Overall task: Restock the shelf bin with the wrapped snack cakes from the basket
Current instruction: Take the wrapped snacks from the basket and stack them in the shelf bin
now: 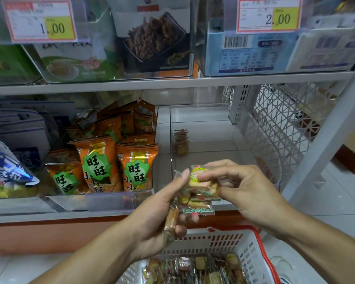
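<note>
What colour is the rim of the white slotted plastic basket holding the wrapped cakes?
Red, on the white slotted plastic basket; head view.

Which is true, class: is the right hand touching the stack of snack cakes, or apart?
Touching. Head view: right hand pinches the stack of snack cakes.

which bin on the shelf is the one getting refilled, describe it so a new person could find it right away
Find the lower shelf, just above the white basket with the red rim. The clear bin sits at its right end, behind both hands, beside the white lattice panel. Unlike the left neighbour bin packed with orange snack bags, it is nearly bare.
</note>
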Motion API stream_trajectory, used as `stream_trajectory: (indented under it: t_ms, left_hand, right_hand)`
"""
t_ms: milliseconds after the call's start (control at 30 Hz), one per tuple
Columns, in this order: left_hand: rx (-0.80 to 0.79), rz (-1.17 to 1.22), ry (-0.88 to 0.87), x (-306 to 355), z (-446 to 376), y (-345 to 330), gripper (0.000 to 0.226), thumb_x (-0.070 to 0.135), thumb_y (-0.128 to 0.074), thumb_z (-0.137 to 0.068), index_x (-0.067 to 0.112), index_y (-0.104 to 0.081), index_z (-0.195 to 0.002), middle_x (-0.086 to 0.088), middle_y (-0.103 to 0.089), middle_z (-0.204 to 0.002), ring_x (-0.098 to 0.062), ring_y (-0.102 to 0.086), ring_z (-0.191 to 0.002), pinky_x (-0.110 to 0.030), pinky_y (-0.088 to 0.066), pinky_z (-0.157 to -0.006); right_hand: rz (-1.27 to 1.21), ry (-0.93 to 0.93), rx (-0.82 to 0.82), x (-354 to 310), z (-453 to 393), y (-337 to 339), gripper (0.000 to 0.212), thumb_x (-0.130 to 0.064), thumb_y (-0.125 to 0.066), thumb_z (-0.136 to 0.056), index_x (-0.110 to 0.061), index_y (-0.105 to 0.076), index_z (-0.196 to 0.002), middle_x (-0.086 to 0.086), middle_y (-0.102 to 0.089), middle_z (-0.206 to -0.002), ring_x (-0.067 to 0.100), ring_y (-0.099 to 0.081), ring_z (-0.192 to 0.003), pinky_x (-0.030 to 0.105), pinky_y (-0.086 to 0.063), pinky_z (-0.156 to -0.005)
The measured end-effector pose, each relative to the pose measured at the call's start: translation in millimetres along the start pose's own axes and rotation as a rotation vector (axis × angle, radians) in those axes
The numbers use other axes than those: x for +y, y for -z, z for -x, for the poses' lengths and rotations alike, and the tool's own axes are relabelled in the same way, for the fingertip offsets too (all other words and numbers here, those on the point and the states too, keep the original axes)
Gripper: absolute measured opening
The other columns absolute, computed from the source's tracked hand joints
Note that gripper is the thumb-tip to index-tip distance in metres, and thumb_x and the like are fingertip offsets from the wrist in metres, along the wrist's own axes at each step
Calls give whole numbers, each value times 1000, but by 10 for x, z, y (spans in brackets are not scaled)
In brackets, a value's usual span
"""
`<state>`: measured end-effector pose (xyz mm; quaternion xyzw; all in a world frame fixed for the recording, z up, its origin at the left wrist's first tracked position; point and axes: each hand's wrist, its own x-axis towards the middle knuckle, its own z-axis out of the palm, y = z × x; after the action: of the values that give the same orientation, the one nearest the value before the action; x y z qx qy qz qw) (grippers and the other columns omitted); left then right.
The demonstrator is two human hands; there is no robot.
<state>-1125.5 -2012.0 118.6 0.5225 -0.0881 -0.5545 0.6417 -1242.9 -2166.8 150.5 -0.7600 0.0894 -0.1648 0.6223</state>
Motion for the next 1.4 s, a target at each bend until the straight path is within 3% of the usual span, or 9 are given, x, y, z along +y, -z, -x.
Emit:
stream_trajectory:
  t_ms: [167, 267, 333, 533, 800, 967, 1067, 1233, 1400]
  left_hand:
    - [115, -14, -40, -45, 87, -35, 58, 56, -89, -66, 17, -80, -107, -5, -76, -84, -14, -62, -56, -21, -42, -37]
    - [116, -69, -121, -33, 198, -72, 39, 54, -88, -68, 29, -81, -97, -1, -77, -88, -10, -60, -58, -19, -39, -39]
    - [135, -132, -143, -25, 219, -86, 38, 55, -83, -69, 31, -81, -98, 0, -77, -91, -9, -59, -59, -21, -38, -41]
    - [167, -161, -138, -29, 237, -120, 43, 62, -71, -79, 26, -79, -100, 0, -77, -86, -7, -60, -55, -20, -41, -39]
    - [201, -145, -148, -11, 207, -102, 27, 47, -78, -80, 25, -80, -95, -2, -77, -86, -8, -58, -54, -20, -41, -36]
    - [225, -137, -136, -5, 210, -88, 49, 69, -70, -76, 26, -80, -98, 0, -73, -80, -9, -60, -56, -22, -41, -38]
    - [322, -62, -92, -5, 193, -62, 72, 84, -58, -75, 18, -82, -92, -10, -68, -74, -17, -62, -55, -25, -43, -39]
    - [363, 9, -87, -18, 164, -64, 65, 71, -50, -93, 14, -80, -98, -21, -70, -83, -23, -61, -55, -25, -42, -37]
    - [340, -59, -52, -72, 165, -123, 60, 73, -50, -92, 22, -82, -93, -17, -78, -89, -18, -67, -57, -24, -44, -39]
  right_hand:
    - [-118, -119, -25, 57, -33, 2, 58, 17, -38, -94, -21, -81, -101, -5, -75, -113, 12, -71, -105, 24, -57, -85]
    - [-70, -145, 11, 54, -13, 12, 25, -23, -67, -94, -34, -72, -116, -1, -75, -105, 9, -72, -91, 20, -54, -79]
    - [46, -208, -25, 59, 2, 32, 39, -39, -80, -78, -39, -70, -116, 3, -74, -91, 5, -67, -75, 22, -52, -72]
    - [-368, -391, 29, 71, -50, -3, 28, -1, -64, -92, -13, -73, -115, 7, -77, -105, 19, -72, -91, 27, -60, -80]
    - [-503, -469, 104, 36, -53, -57, 22, -12, -61, -95, -10, -82, -88, 9, -76, -91, 13, -70, -75, 21, -56, -62]
    - [-613, -589, 21, -43, -78, 34, 7, -9, -73, -65, -8, -76, -70, 13, -71, -81, 17, -70, -71, 29, -60, -71]
    - [-581, -632, -124, -118, -45, 82, 25, 4, -71, -64, 4, -76, -88, 22, -72, -91, 24, -73, -79, 35, -63, -76]
    - [-533, -537, -85, -131, -15, 46, 35, 6, -75, -66, -9, -69, -97, 21, -69, -103, 29, -65, -94, 47, -55, -98]
    - [-454, -417, 14, -106, 1, -48, 38, -5, -77, -63, -10, -66, -100, 9, -69, -86, 17, -60, -70, 28, -44, -70]
